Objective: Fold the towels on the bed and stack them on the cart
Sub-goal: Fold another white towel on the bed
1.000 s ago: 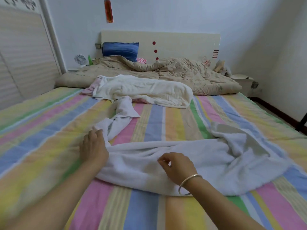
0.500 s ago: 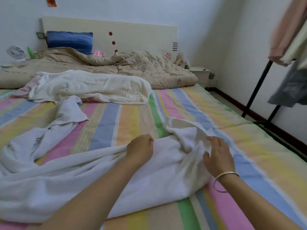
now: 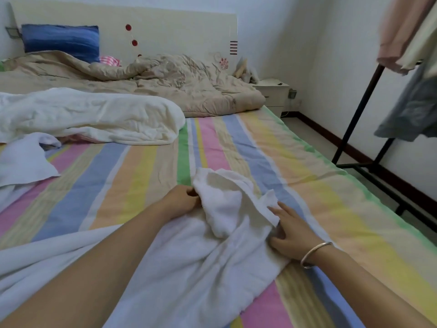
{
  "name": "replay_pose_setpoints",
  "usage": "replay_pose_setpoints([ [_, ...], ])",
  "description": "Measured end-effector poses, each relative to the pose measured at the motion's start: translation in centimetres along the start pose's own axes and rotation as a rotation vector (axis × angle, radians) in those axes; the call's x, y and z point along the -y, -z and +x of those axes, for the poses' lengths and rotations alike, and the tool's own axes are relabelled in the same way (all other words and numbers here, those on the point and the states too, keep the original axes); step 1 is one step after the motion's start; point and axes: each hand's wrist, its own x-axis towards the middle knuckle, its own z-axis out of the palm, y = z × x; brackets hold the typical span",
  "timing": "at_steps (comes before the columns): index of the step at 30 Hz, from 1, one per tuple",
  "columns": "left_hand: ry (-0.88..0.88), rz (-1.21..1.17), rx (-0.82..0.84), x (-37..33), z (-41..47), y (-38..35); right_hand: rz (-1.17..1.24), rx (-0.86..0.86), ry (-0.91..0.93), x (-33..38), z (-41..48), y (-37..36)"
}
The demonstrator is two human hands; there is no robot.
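Left fingers curled round rumpled fluffy white towel, right fingers straight against it, striped sheet

Striped bed, crumpled white towel nearest, cream blanket mid-bed, beige quilt and blue pillow beyond

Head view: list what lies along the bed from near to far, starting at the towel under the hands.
white towel → bare striped sheet → cream bedding bundle → beige quilt → blue pillow → headboard
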Motion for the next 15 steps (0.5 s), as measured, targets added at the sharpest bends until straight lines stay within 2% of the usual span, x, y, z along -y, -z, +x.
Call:
replay_pose_setpoints([
  [4, 0.013, 0.062, 0.233, -2.8, -1.0, -2.0, 0.038, -0.037, 0.115, -0.5, -0.2, 0.1],
  [6, 0.051, 0.123, 0.246, -3.6, -1.6, -2.7, 0.086, -0.105, 0.154, -0.5, -0.4, 0.4],
  [7, 0.057, 0.164, 0.196, -4.0, -1.5, -2.6, 0.12, -0.125, 0.154, -0.2, -0.8, 1.0],
  [8, 0.064, 0.226, 0.092, -4.6, -0.9, -2.1, 0.167, -0.148, 0.164, -0.1, -1.3, 1.7],
  [9, 0.079, 0.321, -0.079, -5.5, -0.3, -1.3, 0.228, -0.144, 0.155, 0.1, -2.1, 2.9],
  [12, 0.062, 0.59, -0.758, -9.8, 1.7, 3.1, 0.459, -0.036, 0.127, -0.2, -4.6, 6.7],
  [13, 0.025, 0.632, -0.935, -11.8, 2.1, 4.7, 0.56, 0.014, 0.097, -0.6, -5.6, 8.3],
  [15, -0.014, 0.612, -1.142, -15.4, 2.6, 6.8, 0.748, 0.118, -0.022, -2.3, -7.1, 11.4],
])
